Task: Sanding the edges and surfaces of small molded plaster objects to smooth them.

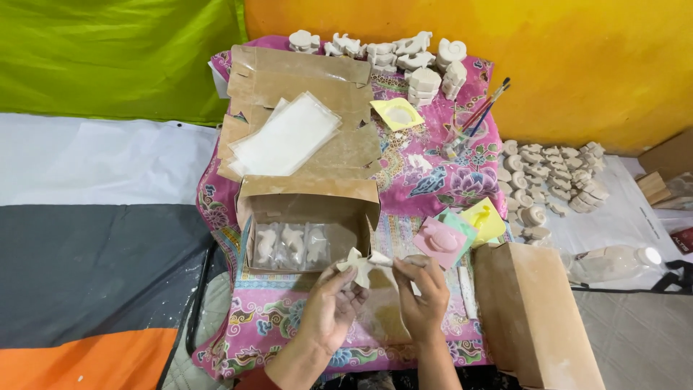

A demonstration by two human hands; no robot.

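My left hand (328, 307) holds a small white plaster figure (358, 265) up by its fingertips, just in front of an open cardboard box. My right hand (420, 292) grips a thin tool (393, 263) whose tip touches the figure's right side. The open cardboard box (307, 206) lies on its side on a pink floral cloth (422, 173), and several bagged white figures (292, 245) rest inside it.
A flattened carton with clear plastic bags (285, 136) lies behind the box. Pink, green and yellow moulds (453, 230) sit to the right, beside a tall cardboard box (534, 310). Several white figures (552, 184) cover the floor at right and the cloth's far edge (404, 54). Brushes (480, 115) stand in a container.
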